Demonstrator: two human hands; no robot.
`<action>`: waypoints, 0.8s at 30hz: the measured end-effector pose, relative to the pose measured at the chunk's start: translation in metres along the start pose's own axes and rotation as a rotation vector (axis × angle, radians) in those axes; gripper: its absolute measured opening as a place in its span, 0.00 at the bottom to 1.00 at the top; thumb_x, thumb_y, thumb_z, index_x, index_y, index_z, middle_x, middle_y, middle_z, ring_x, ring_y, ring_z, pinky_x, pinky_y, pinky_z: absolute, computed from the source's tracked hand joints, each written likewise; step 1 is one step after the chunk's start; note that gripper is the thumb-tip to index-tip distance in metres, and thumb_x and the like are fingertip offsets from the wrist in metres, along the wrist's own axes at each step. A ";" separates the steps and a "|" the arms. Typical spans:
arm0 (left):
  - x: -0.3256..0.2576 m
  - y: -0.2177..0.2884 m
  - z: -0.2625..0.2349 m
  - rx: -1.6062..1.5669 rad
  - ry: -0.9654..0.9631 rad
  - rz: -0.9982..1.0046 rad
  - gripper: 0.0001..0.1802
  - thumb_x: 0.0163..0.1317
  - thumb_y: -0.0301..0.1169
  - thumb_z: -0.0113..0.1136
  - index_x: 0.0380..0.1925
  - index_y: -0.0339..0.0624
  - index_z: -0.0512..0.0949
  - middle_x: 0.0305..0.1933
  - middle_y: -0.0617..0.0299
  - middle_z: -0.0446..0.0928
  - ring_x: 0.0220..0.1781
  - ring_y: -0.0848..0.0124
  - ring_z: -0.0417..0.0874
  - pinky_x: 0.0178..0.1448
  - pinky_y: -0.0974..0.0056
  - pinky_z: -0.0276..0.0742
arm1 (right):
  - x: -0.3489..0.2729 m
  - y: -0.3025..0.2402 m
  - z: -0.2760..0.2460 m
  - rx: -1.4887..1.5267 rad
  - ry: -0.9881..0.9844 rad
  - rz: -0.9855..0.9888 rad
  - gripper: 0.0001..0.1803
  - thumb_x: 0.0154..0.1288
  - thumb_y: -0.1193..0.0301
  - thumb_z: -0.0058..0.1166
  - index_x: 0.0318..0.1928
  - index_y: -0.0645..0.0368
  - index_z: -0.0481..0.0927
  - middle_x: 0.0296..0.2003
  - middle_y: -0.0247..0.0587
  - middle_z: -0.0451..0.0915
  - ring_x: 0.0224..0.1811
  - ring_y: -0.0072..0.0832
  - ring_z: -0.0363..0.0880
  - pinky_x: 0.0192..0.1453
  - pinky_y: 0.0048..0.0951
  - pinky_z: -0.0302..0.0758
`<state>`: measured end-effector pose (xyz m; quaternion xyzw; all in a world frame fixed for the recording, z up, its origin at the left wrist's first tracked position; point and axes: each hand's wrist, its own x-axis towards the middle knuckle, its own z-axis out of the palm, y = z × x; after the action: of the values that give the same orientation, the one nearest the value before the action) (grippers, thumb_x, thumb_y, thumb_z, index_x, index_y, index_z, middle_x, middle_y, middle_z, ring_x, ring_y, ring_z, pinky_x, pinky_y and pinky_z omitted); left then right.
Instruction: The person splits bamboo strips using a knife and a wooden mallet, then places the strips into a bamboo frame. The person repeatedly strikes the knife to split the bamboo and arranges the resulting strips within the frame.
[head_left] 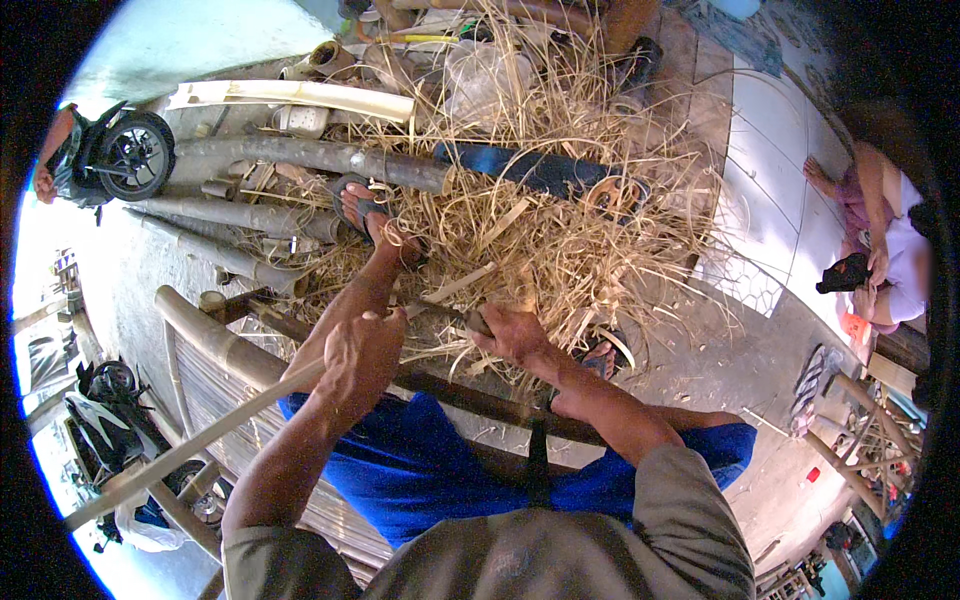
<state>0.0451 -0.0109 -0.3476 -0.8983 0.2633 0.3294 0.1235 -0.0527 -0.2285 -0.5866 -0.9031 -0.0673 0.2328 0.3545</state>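
Gripping a long bamboo strip (pixel 190 445), the left hand (pixel 355 355) is closed; the right hand (pixel 515 335) clasps a knife handle (pixel 478 321) (blade hidden) over shavings (pixel 540 240).

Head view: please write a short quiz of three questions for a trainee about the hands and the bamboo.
1. True or false: the left hand grips a long bamboo strip.
2. What does the right hand hold? A) a knife handle B) a cup C) a rope
3. What lies in a heap in front of the feet: pale bamboo ______?

Key: 1 true. 2 A; the blade itself is hard to see. 3 shavings.
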 end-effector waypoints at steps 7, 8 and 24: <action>-0.004 0.003 0.006 -0.052 -0.018 -0.031 0.14 0.66 0.29 0.53 0.50 0.42 0.79 0.31 0.50 0.83 0.33 0.55 0.88 0.32 0.53 0.85 | -0.004 0.032 0.033 0.256 0.037 0.223 0.27 0.70 0.51 0.51 0.55 0.62 0.72 0.36 0.58 0.84 0.36 0.53 0.84 0.38 0.49 0.81; -0.004 0.004 0.006 -0.038 -0.002 -0.044 0.14 0.66 0.29 0.53 0.50 0.41 0.79 0.31 0.50 0.83 0.33 0.55 0.88 0.32 0.54 0.85 | -0.007 0.032 0.042 0.451 0.086 0.137 0.27 0.70 0.50 0.51 0.55 0.61 0.72 0.36 0.57 0.83 0.36 0.53 0.84 0.40 0.49 0.81; -0.001 0.006 0.001 -0.024 0.022 -0.006 0.13 0.64 0.29 0.54 0.49 0.43 0.79 0.32 0.49 0.83 0.33 0.56 0.89 0.31 0.55 0.85 | 0.006 0.036 0.019 -0.175 -0.148 0.274 0.21 0.74 0.55 0.48 0.57 0.56 0.72 0.45 0.46 0.81 0.38 0.38 0.82 0.41 0.39 0.79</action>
<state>0.0404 -0.0150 -0.3478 -0.9041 0.2581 0.3221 0.1109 -0.0583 -0.2420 -0.6253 -0.9116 0.0106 0.3382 0.2336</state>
